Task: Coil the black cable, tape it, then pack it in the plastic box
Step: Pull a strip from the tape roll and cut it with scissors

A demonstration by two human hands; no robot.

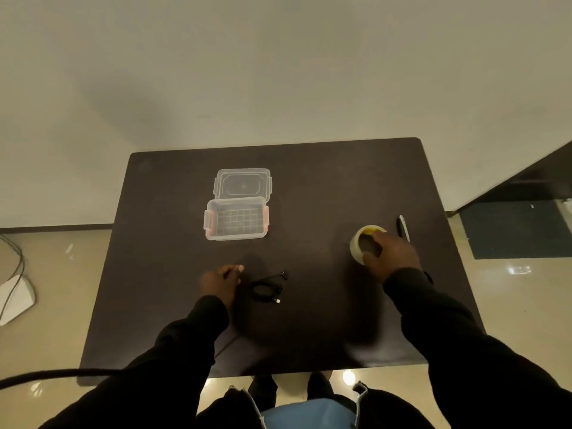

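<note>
A small coiled black cable (266,288) lies on the dark table (325,187), its plug ends sticking out to the upper right and lower right. My left hand (220,282) rests just left of it, fingers curled, holding nothing I can see. My right hand (390,252) grips a roll of clear tape (361,240) with a yellow core, at the right side of the table. The clear plastic box (236,218) with red latches stands open and empty at the back centre, its lid (242,184) lying flat behind it.
A black and white pen (403,228) lies right of the tape roll. The table's front edge runs near my body. A thick dark cable (55,373) crosses the lower left. A white device with cords (15,298) sits on the floor at left.
</note>
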